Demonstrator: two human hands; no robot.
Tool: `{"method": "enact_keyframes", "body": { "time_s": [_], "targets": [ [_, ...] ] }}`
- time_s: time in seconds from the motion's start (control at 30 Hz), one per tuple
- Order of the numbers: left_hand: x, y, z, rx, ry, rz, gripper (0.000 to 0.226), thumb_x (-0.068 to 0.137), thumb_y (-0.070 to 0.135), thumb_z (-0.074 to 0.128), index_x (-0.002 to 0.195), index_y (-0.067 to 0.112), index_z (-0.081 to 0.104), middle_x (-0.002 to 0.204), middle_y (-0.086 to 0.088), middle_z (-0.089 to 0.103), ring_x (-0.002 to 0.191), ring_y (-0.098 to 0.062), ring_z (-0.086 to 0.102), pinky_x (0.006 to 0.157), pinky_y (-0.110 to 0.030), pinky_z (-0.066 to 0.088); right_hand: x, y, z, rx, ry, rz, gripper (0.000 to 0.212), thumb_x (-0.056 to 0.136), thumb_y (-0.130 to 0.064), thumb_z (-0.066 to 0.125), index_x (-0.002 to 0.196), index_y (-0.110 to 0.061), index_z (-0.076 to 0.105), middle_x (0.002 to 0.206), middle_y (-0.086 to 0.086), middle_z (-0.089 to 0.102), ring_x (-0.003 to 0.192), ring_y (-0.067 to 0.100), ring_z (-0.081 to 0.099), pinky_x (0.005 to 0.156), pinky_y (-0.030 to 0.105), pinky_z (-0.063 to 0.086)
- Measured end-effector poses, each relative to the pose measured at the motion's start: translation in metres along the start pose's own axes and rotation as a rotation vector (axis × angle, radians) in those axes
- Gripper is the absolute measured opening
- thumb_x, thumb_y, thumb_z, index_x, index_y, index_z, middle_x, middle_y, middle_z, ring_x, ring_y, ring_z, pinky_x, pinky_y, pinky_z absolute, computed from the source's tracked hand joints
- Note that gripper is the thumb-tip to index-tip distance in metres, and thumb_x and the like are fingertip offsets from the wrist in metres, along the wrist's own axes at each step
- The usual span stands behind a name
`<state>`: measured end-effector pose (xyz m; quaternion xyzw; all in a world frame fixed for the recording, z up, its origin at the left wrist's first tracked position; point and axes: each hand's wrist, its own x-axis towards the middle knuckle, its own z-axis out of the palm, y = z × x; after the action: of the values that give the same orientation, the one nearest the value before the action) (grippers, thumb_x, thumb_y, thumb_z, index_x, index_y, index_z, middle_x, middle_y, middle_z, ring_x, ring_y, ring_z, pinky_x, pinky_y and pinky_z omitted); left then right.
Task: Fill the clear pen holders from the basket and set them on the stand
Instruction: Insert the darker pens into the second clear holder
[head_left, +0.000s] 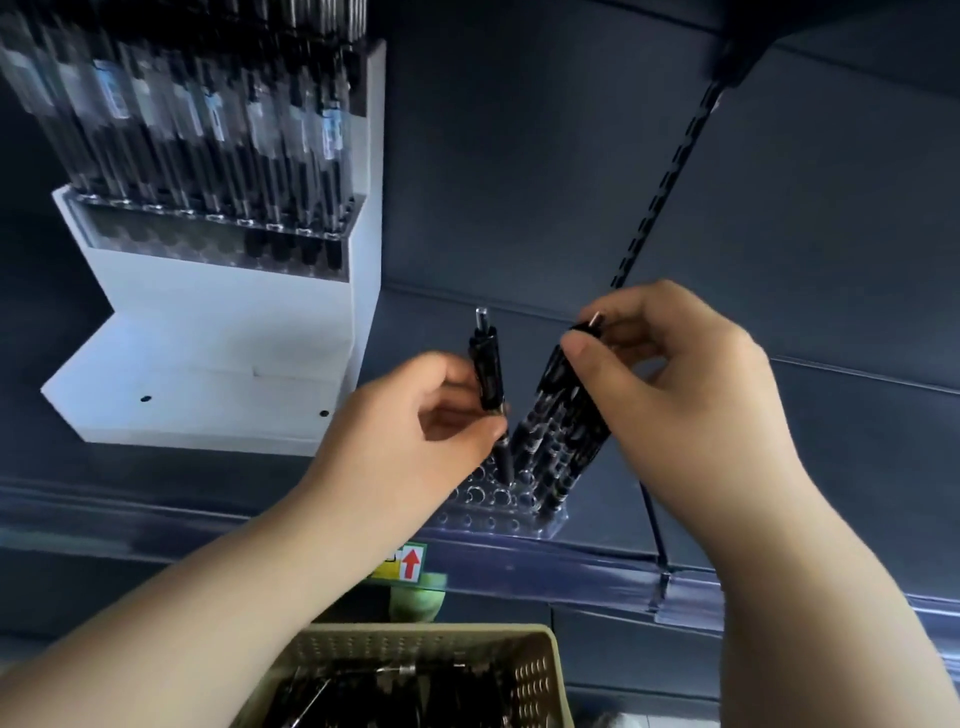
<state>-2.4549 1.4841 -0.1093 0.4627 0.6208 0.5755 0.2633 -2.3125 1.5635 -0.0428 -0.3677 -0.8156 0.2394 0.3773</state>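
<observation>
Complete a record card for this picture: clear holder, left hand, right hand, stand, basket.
clear holder: on the dark shelf, partly filled
left hand: pinches one black pen, tip down at the holder
right hand: grips tops of the leaning pens in the holder
stand: white, holding a row of pens on its upper tier
basket: beige, black pens inside

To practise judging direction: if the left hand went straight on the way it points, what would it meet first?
Probably the bunch of black pens in the clear pen holder, beyond the single pen the left hand grips; depth is unclear.
</observation>
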Motion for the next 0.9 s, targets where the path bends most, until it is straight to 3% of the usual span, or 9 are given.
{"method": "enact_keyframes", "body": {
  "time_s": [0.17, 0.27, 0.4, 0.7, 0.9],
  "targets": [
    [-0.0011, -0.0031, 0.0026, -0.013, 0.019, 0.012, 0.022, 0.074, 0.020, 0.074, 0.091, 0.030, 0.065, 0.087, 0.015, 0.072, 0.082, -0.002, 0.068, 0.074, -0.018, 0.053, -0.0026, 0.0041, -0.0037, -0.040, -0.004, 0.005, 0.003, 0.080, -0.032, 0.065, 0.082, -0.033, 0.063, 0.071, -0.019, 0.060, 0.075, -0.004, 0.054, 0.059, 0.005, 0.041],
    [0.0013, -0.0027, 0.0034, -0.037, 0.036, 0.012, 0.023, 0.070, 0.027, 0.072, 0.091, 0.030, 0.064, 0.087, 0.014, 0.072, 0.083, -0.004, 0.068, 0.074, -0.017, 0.053, -0.0021, 0.0032, -0.0072, -0.034, 0.022, -0.001, 0.004, 0.080, -0.033, 0.065, 0.082, -0.034, 0.062, 0.070, -0.021, 0.059, 0.070, -0.003, 0.054, 0.059, 0.004, 0.040],
    [0.0013, -0.0049, 0.0045, -0.053, 0.043, 0.003, 0.026, 0.066, 0.032, 0.070, 0.092, 0.030, 0.064, 0.088, 0.013, 0.072, 0.083, -0.005, 0.068, 0.076, -0.023, 0.049, -0.0012, 0.0037, -0.0077, -0.051, 0.009, -0.002, 0.005, 0.080, -0.031, 0.065, 0.084, -0.034, 0.062, 0.072, -0.022, 0.059, 0.078, -0.004, 0.054, 0.062, 0.003, 0.040],
    [0.0003, -0.0084, 0.0046, -0.056, 0.028, 0.005, 0.022, 0.075, 0.018, 0.074, 0.092, 0.030, 0.065, 0.089, 0.012, 0.073, 0.085, -0.007, 0.068, 0.080, -0.028, 0.050, 0.0009, 0.0046, -0.0086, -0.068, 0.018, 0.018, 0.009, 0.079, -0.029, 0.069, 0.085, -0.033, 0.063, 0.071, -0.023, 0.059, 0.077, -0.004, 0.054, 0.062, 0.003, 0.040],
    [0.0000, -0.0075, 0.0065, -0.049, 0.019, -0.005, 0.023, 0.072, 0.022, 0.072, 0.093, 0.028, 0.065, 0.088, 0.012, 0.072, 0.084, -0.005, 0.068, 0.078, -0.024, 0.051, 0.0008, 0.0021, -0.0075, -0.070, 0.014, 0.020, 0.010, 0.077, -0.029, 0.069, 0.081, -0.035, 0.062, 0.067, -0.024, 0.059, 0.074, -0.004, 0.054, 0.062, 0.004, 0.041]
  ]
}}
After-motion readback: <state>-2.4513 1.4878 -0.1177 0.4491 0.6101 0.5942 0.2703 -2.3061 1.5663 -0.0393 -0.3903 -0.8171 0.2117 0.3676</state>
